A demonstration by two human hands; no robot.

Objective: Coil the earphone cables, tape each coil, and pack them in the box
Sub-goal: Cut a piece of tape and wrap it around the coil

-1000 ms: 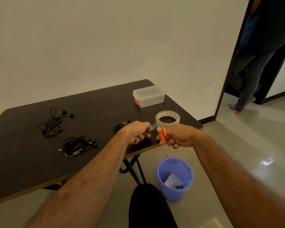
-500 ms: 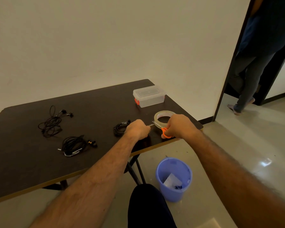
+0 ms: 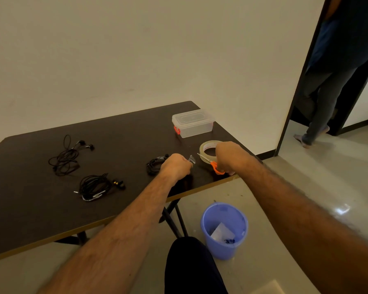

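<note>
- A dark table (image 3: 40, 209) was seen from a head-worn camera, set against a pale wall, with two bare forearms reaching out over its near right edge.
- The left hand (image 3: 175, 166) was curled, and a small piece of clear tape (image 3: 192, 160) was pinched at its fingertips, sticking out to the right.
- The right hand (image 3: 228, 155) was closed round the orange handles of the scissors (image 3: 212, 164). Their long axis ran from the handles at lower right to the blade tips at upper left, pointing towards the tape piece; a small gap was left between tips and tape.
- A tape roll (image 3: 205, 148) lay flat on the table just behind the right hand, partly hidden by it.
- A coiled black earphone (image 3: 155, 164) lay on the table just left of the left hand, partly hidden by it, its buds at the far right end.
- Two more earphones were seen well to the left: a loose, tangled one (image 3: 65, 158) farther back, its buds pointing right, and a bundled one (image 3: 94, 186) nearer the front edge, its long axis left to right, buds at the right.
- A clear lidded box (image 3: 192, 123) with an orange clasp stood closed near the table's far right corner, its long side running left to right.
- A blue bin (image 3: 224, 230) stood on the floor below the table edge, with scraps inside.
- Another person's legs (image 3: 319, 115) were seen in the doorway at right.
</note>
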